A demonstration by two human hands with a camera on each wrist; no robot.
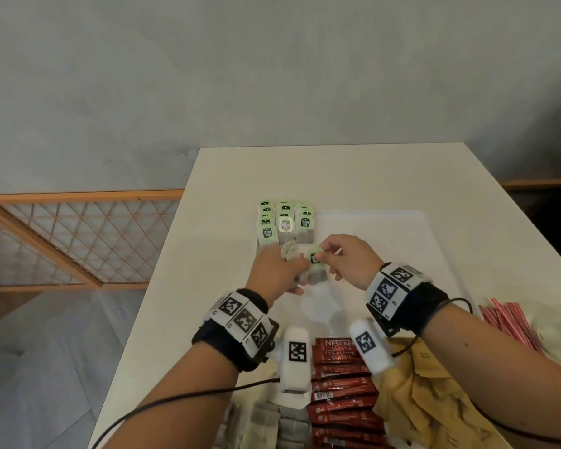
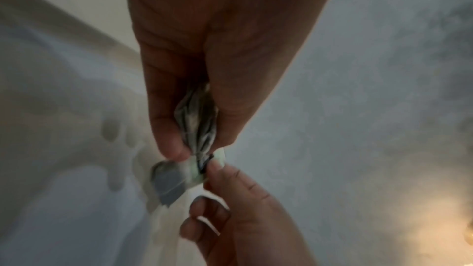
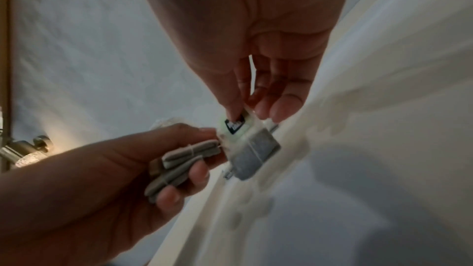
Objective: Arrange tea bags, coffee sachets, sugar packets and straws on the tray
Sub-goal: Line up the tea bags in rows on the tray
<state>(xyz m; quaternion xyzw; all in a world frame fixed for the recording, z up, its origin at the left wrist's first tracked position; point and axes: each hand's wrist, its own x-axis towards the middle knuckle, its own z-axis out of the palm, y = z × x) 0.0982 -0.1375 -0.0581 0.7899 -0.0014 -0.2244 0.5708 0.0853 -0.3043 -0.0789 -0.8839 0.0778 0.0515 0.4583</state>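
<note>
tea bags on tray far-left | coffee sachets before tray

Coffee sachets cut off below

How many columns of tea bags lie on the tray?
3: left column, middle column, right column, side by side in the tray's far-left corner. Overlapping bags may hide more.

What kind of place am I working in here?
Probably a hotel or café refreshment station: a white table with a white tray of tea bags, plus coffee sachets and straws.
</note>
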